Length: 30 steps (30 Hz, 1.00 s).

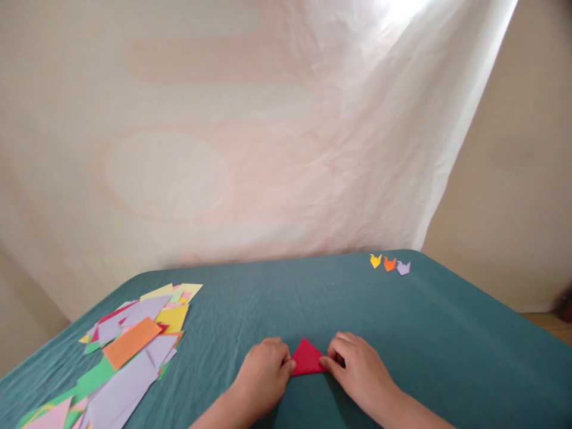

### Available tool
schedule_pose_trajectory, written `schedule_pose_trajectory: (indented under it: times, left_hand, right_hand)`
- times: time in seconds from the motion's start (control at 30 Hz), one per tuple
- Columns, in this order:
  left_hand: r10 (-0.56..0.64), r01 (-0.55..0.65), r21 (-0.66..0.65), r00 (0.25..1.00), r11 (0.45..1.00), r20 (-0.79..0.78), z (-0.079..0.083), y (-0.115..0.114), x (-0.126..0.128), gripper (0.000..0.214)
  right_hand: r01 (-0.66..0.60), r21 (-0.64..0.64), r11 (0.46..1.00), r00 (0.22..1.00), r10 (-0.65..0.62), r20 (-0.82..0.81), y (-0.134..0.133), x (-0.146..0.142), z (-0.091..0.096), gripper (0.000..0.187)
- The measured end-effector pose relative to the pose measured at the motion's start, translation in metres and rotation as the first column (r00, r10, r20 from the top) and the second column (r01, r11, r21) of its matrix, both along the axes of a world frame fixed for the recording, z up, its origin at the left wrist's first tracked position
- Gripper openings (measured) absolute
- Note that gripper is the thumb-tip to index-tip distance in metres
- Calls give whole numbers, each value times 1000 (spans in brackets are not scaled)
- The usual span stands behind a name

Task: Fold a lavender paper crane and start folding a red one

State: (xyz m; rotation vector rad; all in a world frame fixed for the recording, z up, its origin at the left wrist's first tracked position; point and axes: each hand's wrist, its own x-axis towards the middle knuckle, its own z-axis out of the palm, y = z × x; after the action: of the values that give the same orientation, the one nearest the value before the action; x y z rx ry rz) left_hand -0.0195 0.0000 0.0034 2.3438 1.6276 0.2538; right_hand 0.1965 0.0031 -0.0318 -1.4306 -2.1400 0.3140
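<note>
Squarely between left grip and right grip, red paper triangle, a corner in each closed pinch.

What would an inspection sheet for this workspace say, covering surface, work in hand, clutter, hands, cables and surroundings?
Surface: teal table, covering wrinkled toward the left.
Work in hand: red paper triangle, point facing away from the person.
Clutter: loose pile of colored paper on the left; yellow, orange and lilac folded paper figures in a row, far right.
Hands: left hand and right hand pinch the triangle's lower corners.
Cables: nothing seen.
Surroundings: pale hanging sheet behind; dark blurred thing at right edge, unidentifiable.
</note>
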Motion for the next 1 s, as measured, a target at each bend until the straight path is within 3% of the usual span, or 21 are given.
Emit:
schedule_pose_trajectory:
  times: [0.63, 1.0]
  left_hand:
    - [21, -22, -12, 995, 1000, -97, 3, -1, 8, 26]
    - [-17, 13, -46, 996, 999, -82, 8, -3, 3, 21]
  right_hand:
    - [2, 9, 1000, 998, -2, 58, 7, -2, -6, 18]
    - [-117, -16, 993, 993, 117, 27, 8, 8, -9, 14]
